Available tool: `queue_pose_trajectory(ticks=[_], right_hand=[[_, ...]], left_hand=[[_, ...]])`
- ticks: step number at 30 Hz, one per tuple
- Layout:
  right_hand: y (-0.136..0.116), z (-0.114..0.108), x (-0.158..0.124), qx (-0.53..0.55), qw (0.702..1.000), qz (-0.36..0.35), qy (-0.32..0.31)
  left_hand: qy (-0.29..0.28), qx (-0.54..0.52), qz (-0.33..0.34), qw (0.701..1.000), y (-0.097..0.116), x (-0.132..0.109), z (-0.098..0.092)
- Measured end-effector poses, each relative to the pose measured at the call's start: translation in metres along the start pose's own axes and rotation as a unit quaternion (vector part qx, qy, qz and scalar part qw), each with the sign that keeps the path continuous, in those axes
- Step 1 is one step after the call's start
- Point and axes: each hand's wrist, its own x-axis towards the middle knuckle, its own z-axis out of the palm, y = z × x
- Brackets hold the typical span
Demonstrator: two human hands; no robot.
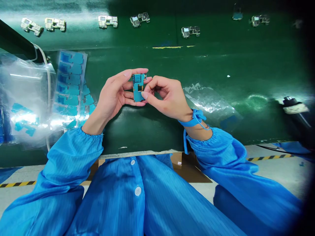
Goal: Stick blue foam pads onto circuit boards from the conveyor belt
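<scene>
A small circuit board [138, 94] with blue film over its face is held upright above the green bench, near the middle of the view. My left hand [117, 90] holds it from the left, the thumb and fingers around its edges. From the right, my right hand [167, 95] pinches at the board's lower right edge with thumb and forefinger. A blue strap [193, 119] with a coiled cord circles my right wrist. Sheets of blue die-cut film pieces [71, 78] lie to the left of my left hand.
Several metal-coloured boards [107, 21] lie spread along the far side of the green bench [157, 131]. A clear plastic bag [27, 85] and a white cable [49, 85] are at the left. Clear film [209, 101] and a dark tool [295, 108] lie right.
</scene>
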Motion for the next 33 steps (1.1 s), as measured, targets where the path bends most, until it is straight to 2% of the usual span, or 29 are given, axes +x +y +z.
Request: queue_pose_trajectory(ticks=[7, 17, 24, 28, 30, 33], right_hand=[[0.001, -0.001, 0.000, -0.010, 1.000, 0.006, 0.000], [-0.008, 0.003, 0.001, 0.101, 0.993, 0.058, 0.009], [-0.005, 0.003, 0.001, 0.062, 0.998, 0.010, 0.024], [-0.002, 0.000, 0.004, 0.062, 0.995, 0.000, 0.077], [-0.001, -0.001, 0.004, 0.040, 0.994, 0.035, 0.098], [-0.003, -0.004, 0.002, -0.013, 0.993, 0.082, 0.088]], left_hand=[[-0.009, 0.023, -0.005, 1.000, 0.002, -0.001, 0.000], [-0.011, -0.005, -0.003, 1.000, 0.008, -0.003, 0.001], [-0.004, -0.002, -0.036, 0.999, 0.009, -0.001, -0.001], [-0.019, -0.041, -0.053, 0.998, 0.006, 0.000, -0.006], [-0.022, -0.043, -0.050, 0.998, 0.003, 0.001, -0.008], [-0.023, -0.035, -0.044, 0.998, -0.002, 0.002, -0.007]])
